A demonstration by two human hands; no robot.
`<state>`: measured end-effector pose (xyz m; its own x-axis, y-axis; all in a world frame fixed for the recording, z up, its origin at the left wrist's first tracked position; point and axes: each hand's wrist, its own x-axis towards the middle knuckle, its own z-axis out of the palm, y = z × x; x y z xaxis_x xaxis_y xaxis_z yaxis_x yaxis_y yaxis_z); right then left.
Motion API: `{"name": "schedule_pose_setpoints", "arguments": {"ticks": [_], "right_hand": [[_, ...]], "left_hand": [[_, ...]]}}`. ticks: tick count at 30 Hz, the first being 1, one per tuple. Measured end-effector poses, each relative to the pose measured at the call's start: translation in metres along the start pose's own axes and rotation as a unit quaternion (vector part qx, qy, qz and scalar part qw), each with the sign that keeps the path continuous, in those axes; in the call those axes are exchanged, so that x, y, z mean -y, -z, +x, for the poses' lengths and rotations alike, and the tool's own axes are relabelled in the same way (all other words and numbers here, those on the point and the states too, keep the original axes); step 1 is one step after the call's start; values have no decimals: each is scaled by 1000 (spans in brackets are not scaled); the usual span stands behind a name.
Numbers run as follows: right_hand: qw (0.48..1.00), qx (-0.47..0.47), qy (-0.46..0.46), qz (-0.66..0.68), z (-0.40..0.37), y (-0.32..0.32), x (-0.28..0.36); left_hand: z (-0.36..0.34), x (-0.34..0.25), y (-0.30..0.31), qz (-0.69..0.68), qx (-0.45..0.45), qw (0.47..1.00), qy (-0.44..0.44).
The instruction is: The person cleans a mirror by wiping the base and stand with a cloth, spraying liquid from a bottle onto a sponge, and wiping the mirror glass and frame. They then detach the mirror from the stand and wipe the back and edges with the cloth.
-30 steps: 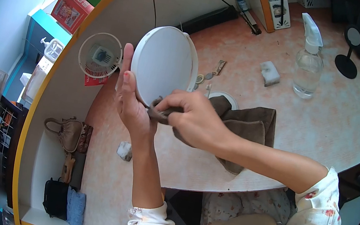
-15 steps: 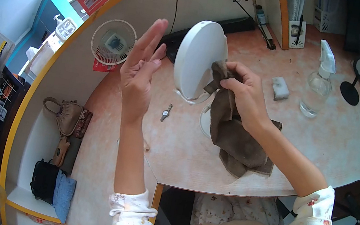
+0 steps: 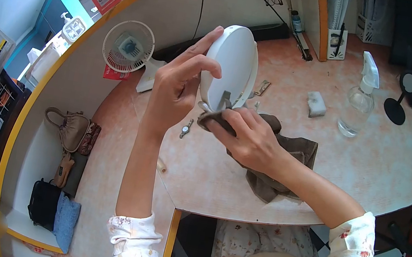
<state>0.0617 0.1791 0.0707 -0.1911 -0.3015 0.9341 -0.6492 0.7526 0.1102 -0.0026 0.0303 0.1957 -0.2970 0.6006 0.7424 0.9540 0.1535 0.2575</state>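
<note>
A round white tabletop mirror (image 3: 230,69) stands tilted on its stand in the middle of the desk. My left hand (image 3: 184,78) holds its left rim, one finger along the upper edge and the others bent at its front. Bunched in my right hand (image 3: 251,136) is a brown cloth (image 3: 275,190), pressed against the mirror's lower rim near the pivot. The rest of the cloth hangs down onto the desk and hides the mirror's base. A wristwatch (image 3: 186,128) lies to the left, near my left wrist.
A clear spray bottle (image 3: 356,111) and a white sponge-like block (image 3: 316,104) stand to the right, beside a small black mirror (image 3: 395,109). A small white fan (image 3: 128,46) is at the back left. Bags (image 3: 73,130) sit on the left shelf.
My left hand has moved right and closed on the mirror's rim. My right hand has carried the cloth down and left, from the mirror's right side to its lower rim.
</note>
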Motion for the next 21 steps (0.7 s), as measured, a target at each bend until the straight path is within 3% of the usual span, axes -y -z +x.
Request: {"name": "schedule_pose_setpoints", "arguments": {"ticks": [11,15,21], "right_hand": [[999,-31,-8,28,8,-2,-5],[999,16,-24,17,-9,-1,-13],[996,-75,-25,29,28,4,-4]], "left_hand": [[5,-2,-6,18,-6,1000,-10],[1,3,-3,9,-5,1000,-1],[4,-1,-8,-27,-8,999,40]]}}
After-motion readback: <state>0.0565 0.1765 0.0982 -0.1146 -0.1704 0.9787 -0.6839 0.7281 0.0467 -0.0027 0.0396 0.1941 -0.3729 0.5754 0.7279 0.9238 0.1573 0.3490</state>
